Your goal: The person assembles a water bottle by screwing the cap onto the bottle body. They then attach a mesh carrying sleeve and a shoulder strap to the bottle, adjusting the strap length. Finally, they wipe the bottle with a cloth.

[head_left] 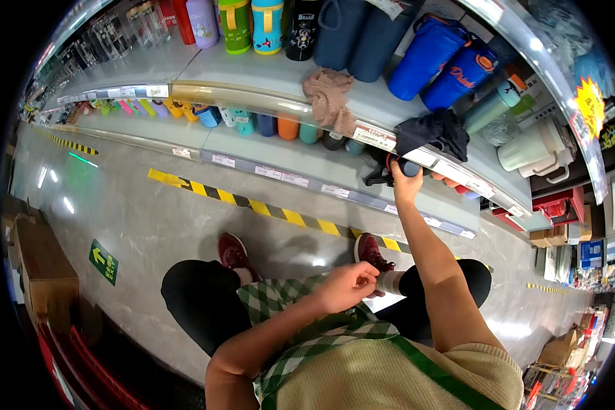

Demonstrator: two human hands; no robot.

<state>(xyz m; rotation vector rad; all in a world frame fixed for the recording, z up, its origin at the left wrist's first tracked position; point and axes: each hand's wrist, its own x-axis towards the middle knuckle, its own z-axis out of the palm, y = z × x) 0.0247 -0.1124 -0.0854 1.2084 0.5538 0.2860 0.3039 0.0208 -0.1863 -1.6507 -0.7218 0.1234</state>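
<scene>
My right hand [406,181] reaches to the lower shelf at the right, its fingers wrapped round a dark bottle [409,168] with a rounded blue-grey end. The upper shelf's edge overhangs it and hides part of it. Beside that hand a black strap-like thing [377,179] lies on the lower shelf. A black cloth [434,134] drapes over the shelf edge just above. My left hand [348,285] rests over my lap, above the green checked apron [280,297]. Its fingers are curled closed, and what they hold, if anything, is hidden.
On the upper shelf [246,75] stand colourful bottles, large blue tumblers [427,58] and a crumpled brown cloth [329,96]. Several small bottles line the lower shelf [273,156]. A yellow-black tape strip [280,213] crosses the floor. A cardboard box [48,260] stands at left.
</scene>
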